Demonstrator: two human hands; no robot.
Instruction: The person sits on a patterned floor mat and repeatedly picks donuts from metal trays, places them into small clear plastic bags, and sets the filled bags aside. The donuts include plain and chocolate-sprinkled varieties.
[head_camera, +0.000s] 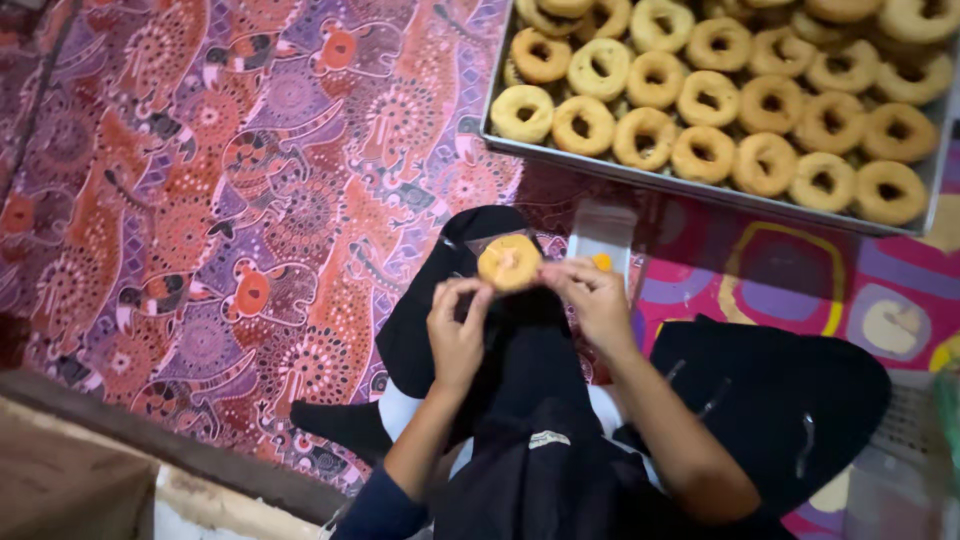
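Observation:
A round golden pastry in a clear plastic wrapper (509, 262) sits just above my lap. My left hand (457, 332) pinches the wrapper's lower left edge. My right hand (598, 302) grips its right side. Both hands hold the wrapped pastry over my black-clothed knees (520, 380). A metal tray (700, 188) at the upper right is piled with several ring-shaped pastries (705, 100).
A stack of clear plastic wrappers (603, 232) lies just beyond my right hand. A patterned red and purple cloth (230, 200) covers the floor to the left. A white plastic basket (905, 440) stands at the lower right. A brown ledge (120, 440) runs along the lower left.

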